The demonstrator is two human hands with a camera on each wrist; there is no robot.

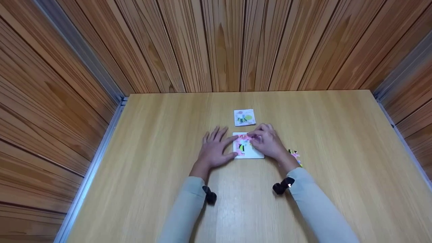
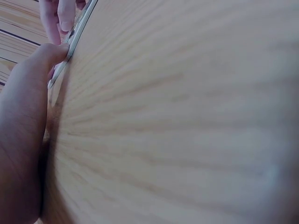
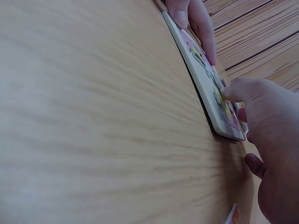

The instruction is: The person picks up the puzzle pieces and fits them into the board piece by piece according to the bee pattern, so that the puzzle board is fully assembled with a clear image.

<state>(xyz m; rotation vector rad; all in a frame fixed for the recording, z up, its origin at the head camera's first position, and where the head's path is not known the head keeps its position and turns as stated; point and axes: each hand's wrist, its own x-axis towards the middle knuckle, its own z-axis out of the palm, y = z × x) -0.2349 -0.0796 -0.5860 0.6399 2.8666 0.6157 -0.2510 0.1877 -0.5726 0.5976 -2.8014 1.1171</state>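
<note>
"How are the hands set?"

"The left hand [image 1: 214, 152] lies low with its fingers spread, gripping nothing; its thumb and index finger reach the left edge of the white board [image 1: 254, 154]. The right hand [image 1: 269, 142] arches over the board's upper right, fingers bent inward and tips down on the picture."

"Is it pinching a piece?"

"I can't tell; the fingers cover that spot."

"And the arms?"

"Both come in from the near side and converge on the board, in pale sleeves [image 1: 184, 207], with a dark device [image 1: 211, 196] at each wrist."

"Where's the board?"

"Flat on the counter [image 1: 162, 148], between the hands. Pink and yellow-and-black puzzle pieces [image 1: 241, 149] fill its left side and top; the lower right shows bare white."

"Anything farther out?"

"Loose pieces [image 1: 294, 154] beside the right forearm, partly hidden by it. Beyond the board, near its far edge, lies a square card [image 1: 244, 117] with a bee picture. Past the counter stands a wood-plank wall [image 1: 221, 44]."
</note>
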